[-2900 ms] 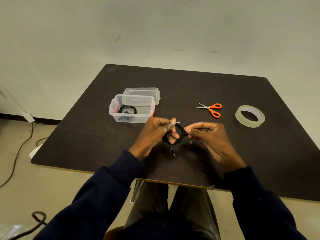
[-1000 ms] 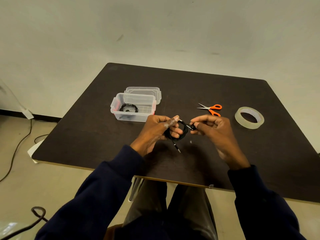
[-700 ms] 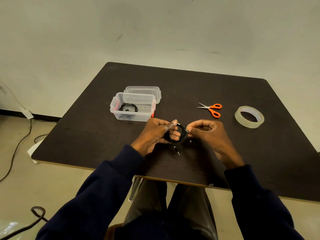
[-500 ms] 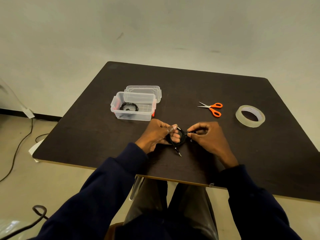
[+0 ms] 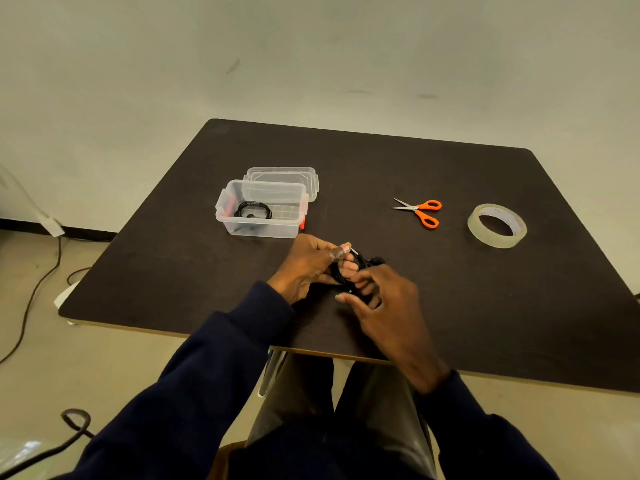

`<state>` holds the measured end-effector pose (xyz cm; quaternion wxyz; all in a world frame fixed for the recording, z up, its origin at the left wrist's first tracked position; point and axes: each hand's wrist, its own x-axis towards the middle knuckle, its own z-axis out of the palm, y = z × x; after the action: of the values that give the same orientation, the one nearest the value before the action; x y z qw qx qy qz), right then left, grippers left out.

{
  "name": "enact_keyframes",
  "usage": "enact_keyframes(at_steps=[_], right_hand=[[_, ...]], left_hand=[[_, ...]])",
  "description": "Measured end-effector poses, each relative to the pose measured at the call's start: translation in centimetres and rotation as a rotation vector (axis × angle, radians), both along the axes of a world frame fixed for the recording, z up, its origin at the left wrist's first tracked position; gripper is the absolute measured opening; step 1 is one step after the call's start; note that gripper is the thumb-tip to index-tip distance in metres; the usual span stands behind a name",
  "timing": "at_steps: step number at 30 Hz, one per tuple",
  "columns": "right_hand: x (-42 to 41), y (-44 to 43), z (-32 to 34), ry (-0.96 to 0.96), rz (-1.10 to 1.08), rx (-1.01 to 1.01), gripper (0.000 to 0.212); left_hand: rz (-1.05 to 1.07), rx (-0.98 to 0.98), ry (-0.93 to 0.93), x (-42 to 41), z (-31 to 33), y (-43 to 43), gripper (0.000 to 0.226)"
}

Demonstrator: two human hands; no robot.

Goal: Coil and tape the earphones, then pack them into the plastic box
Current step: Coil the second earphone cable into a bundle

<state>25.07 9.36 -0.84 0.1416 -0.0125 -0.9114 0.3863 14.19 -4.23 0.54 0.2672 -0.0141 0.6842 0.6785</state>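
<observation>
Centre-left, the open box (image 5: 261, 227) waits, one coil (image 5: 252, 211) already inside. At centre the left hand (image 5: 308, 268) grips the earphones (image 5: 346, 271) as a round loop above the worktop (image 5: 485, 306), likely to stop the turns springing; the buds poke rightward. The right hand (image 5: 384, 306) pinches its lower edge. Tape (image 5: 497, 226) lies right, within reach.

1. dark brown table (image 5: 346, 157), filling the middle of the frame.
2. clear plastic box (image 5: 263, 229), open, left of centre.
3. its lid (image 5: 282, 174) flat, touching behind it.
4. orange-handled scissors (image 5: 420, 211), right of centre.
5. tape roll (image 5: 495, 239) lying flat, further right, near the scissors.
</observation>
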Motion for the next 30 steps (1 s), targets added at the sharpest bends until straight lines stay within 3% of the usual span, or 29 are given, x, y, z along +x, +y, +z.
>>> enact_keyframes(at_steps=[5,12,26,30], right_hand=[[-0.9,0.5,-0.7,-0.03,0.019,0.069,0.029],[-1.3,1.8,0.7,0.139,-0.018,0.426,0.015],[-2.5,1.4,-0.8,0.32,0.123,0.351,0.029],[-2.4,1.5,-1.1,0.265,0.073,0.315,0.026]], left_hand=[[0.017,0.028,-0.024,0.1,0.2,-0.2,0.025],[-0.003,0.02,-0.021,0.0,0.1,-0.2,0.026],[0.035,0.042,-0.006,0.1,0.2,-0.1,0.023],[0.036,0.067,-0.037,0.1,0.6,-0.1,0.023]])
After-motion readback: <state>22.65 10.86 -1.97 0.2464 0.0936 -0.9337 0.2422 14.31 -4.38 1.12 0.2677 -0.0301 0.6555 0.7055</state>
